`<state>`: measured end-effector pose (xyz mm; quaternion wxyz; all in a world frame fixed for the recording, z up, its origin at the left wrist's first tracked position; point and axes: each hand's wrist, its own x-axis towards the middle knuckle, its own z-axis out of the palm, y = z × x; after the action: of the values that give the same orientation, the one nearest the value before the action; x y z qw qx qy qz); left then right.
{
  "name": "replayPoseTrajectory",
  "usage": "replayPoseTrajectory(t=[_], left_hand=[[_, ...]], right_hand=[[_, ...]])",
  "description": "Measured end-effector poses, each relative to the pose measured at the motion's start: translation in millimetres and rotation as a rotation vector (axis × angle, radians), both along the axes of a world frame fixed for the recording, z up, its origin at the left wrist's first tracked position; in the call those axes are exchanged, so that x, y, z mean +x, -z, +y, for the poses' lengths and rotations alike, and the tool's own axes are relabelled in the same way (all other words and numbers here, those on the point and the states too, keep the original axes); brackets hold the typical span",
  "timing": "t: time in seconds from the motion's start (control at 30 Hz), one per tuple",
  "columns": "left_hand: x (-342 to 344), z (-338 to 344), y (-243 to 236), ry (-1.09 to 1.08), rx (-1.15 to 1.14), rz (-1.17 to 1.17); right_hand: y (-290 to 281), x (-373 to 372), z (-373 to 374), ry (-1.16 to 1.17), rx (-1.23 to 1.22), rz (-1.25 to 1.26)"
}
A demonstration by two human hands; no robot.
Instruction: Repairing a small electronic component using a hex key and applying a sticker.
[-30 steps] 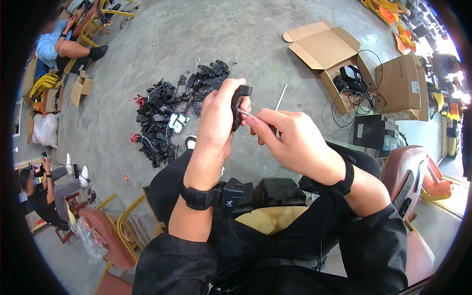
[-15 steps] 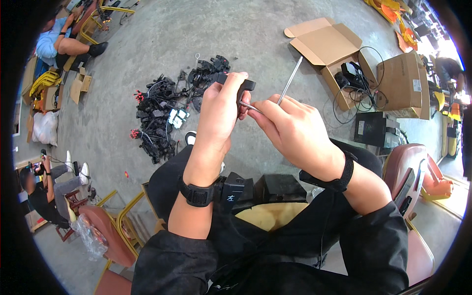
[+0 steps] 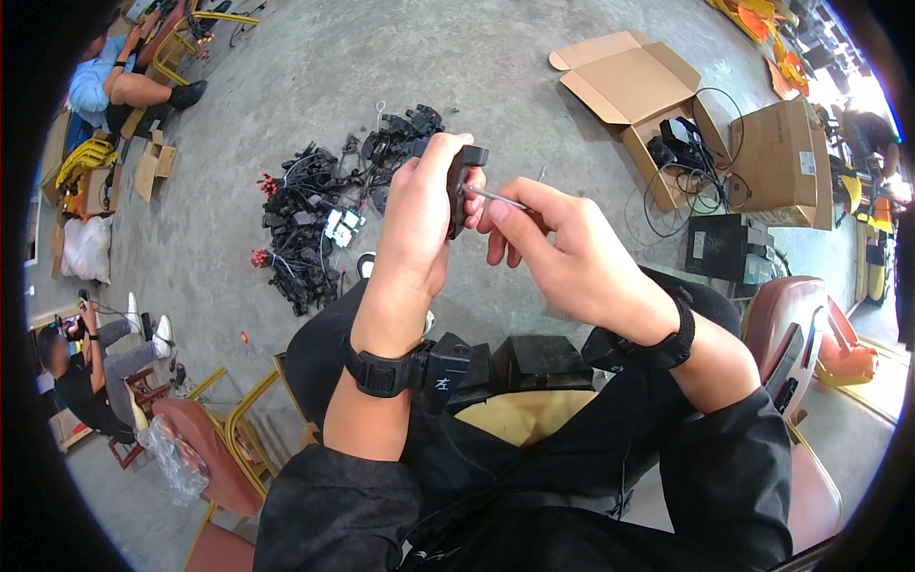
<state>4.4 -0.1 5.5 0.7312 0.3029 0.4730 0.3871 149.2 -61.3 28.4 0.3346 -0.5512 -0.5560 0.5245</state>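
Note:
My left hand (image 3: 416, 217) grips a black plastic part (image 3: 457, 195), held upright above my knees, with its thumb along the top. My right hand (image 3: 562, 248) pinches a thin metal tool (image 3: 489, 194) between thumb and index finger. The tool's near end meets the side of the black part among my left fingertips; whether it sits in a hole I cannot make out. The other right fingers curl below it. Both wrists wear black straps with boxy modules.
Black devices and cables (image 3: 295, 243) lie piled on the concrete floor (image 3: 486, 76). An open cardboard box (image 3: 620, 81) holds equipment, beside another carton (image 3: 777, 167) and a black case (image 3: 724, 253). Two people (image 3: 133, 91) sit at the left. Chairs (image 3: 205, 443) stand on both sides.
Both hands have moved slightly upward. Half a second ago a long shaft of the tool pointed up from my right hand; now it hardly shows, and my right fingers have shifted their grip.

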Motion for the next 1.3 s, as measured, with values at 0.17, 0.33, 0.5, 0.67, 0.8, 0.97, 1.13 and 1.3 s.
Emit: replayPoseTrajectory(t=[0.17, 0.33, 0.5, 0.67, 0.8, 0.97, 1.13, 1.3], left_hand=[[-4, 2, 1, 0.017, -0.014, -0.061], [-3, 1, -1, 0.046, -0.003, -0.037], [-2, 0, -5, 0.028, 0.017, -0.015], [-1, -1, -8, 0.033, 0.02, 0.037], [-1, -1, -9, 0.035, 0.015, 0.058], [-2, -1, -8, 0.044, 0.017, 0.077], [-4, -1, -6, 0.083, 0.049, 0.111], [-3, -1, -5, 0.049, 0.024, 0.012]], right_hand=[[-4, 2, -1, -0.043, 0.118, -0.185], [5, -1, -3, -0.04, 0.327, -0.27], [11, 1, -2, -0.047, 0.537, -0.41], [14, 1, -2, -0.049, 0.629, -0.463], [15, 1, -1, -0.055, 0.757, -0.568], [17, 2, 0, -0.073, 0.789, -0.595], [13, 3, -3, -0.083, 0.82, -0.722], [7, -1, -4, -0.055, 0.322, -0.303]])
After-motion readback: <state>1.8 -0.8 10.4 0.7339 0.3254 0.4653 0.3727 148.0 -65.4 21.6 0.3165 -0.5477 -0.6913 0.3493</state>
